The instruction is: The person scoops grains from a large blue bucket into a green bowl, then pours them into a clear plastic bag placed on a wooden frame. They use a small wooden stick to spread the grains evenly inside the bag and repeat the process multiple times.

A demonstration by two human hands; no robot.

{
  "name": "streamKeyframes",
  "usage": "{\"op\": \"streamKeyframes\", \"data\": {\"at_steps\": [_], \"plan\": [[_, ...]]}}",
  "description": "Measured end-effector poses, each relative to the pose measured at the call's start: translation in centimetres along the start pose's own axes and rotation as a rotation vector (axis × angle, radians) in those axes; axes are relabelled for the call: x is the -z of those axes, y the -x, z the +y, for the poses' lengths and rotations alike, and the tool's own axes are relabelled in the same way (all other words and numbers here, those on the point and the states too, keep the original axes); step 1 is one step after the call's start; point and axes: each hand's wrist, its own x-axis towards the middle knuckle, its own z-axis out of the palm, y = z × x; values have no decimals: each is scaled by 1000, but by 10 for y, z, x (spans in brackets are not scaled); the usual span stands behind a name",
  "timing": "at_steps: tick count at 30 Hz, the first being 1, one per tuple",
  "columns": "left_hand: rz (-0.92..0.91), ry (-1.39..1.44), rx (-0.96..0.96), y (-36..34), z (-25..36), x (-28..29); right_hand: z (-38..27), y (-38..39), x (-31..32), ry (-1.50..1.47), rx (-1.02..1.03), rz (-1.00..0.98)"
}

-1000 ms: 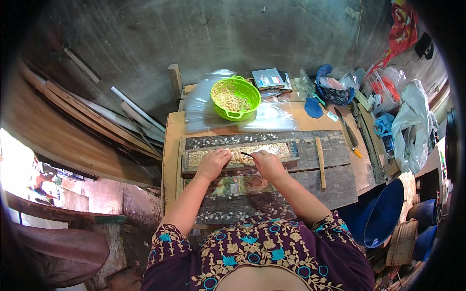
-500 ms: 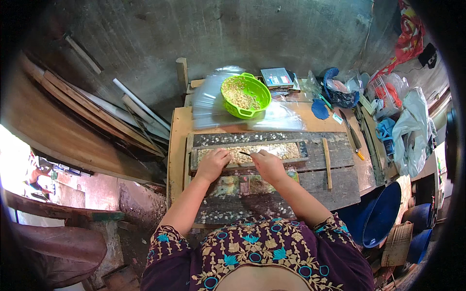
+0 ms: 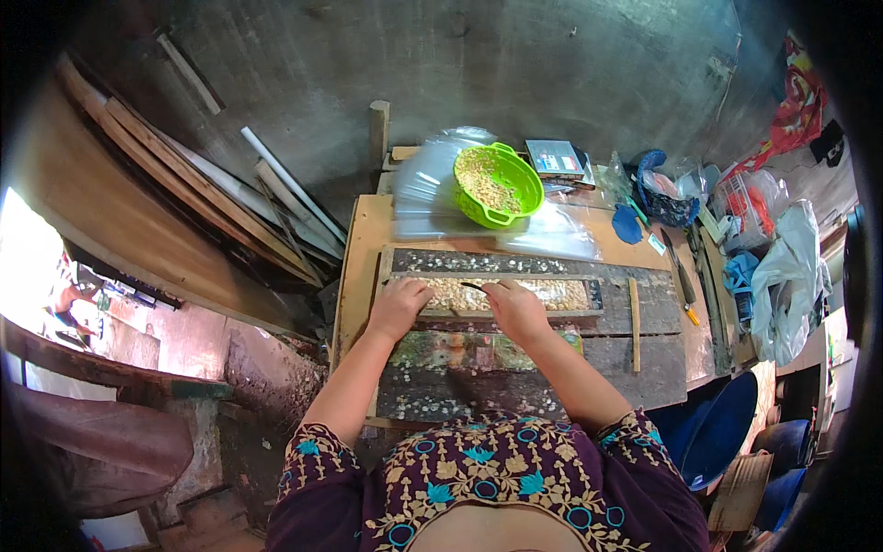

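Observation:
A long, narrow wooden mould (image 3: 515,315) lies across a dark board on the table. Inside it is a layer of pale, split beans (image 3: 552,293), with a shine like clear plastic over them. My left hand (image 3: 397,306) rests at the mould's left end, its fingers bent and close together; what they grip there is hidden. Between the fingertips of my right hand (image 3: 517,308) is a thin, dark, stick-like tool (image 3: 474,287), which points left over the beans. Behind the mould, a green plastic colander (image 3: 498,219) holds more of the same beans.
Clear plastic sheets (image 3: 423,207) lie under the colander. To the right are a wooden strip (image 3: 635,324), a knife (image 3: 682,276) and plastic bags (image 3: 786,285). Blue tubs (image 3: 713,432) stand below the right edge. Planks (image 3: 184,193) lean at the left.
The whole view has shifted, so the table sits farther right in the picture. Against the mould, my left hand has slid left toward its end; the dark tool has moved slightly left.

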Motion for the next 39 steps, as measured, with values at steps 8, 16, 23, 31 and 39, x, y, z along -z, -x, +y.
{"op": "streamKeyframes", "data": {"at_steps": [8, 16, 23, 31, 39], "plan": [[104, 11, 105, 18, -19, 2, -28, -24, -25, -3, 85, -95], [50, 50, 161, 20, -18, 3, -38, -34, -37, 38, 146, -150], [58, 63, 150, 25, -16, 9, -44, -36, -40, 63, 135, -200], [97, -35, 241, 42, -4, 18, -55, -47, -49, 52, 214, -181], [112, -11, 281, 43, -3, 15, -56, -46, -55, 42, 218, -202]]}}
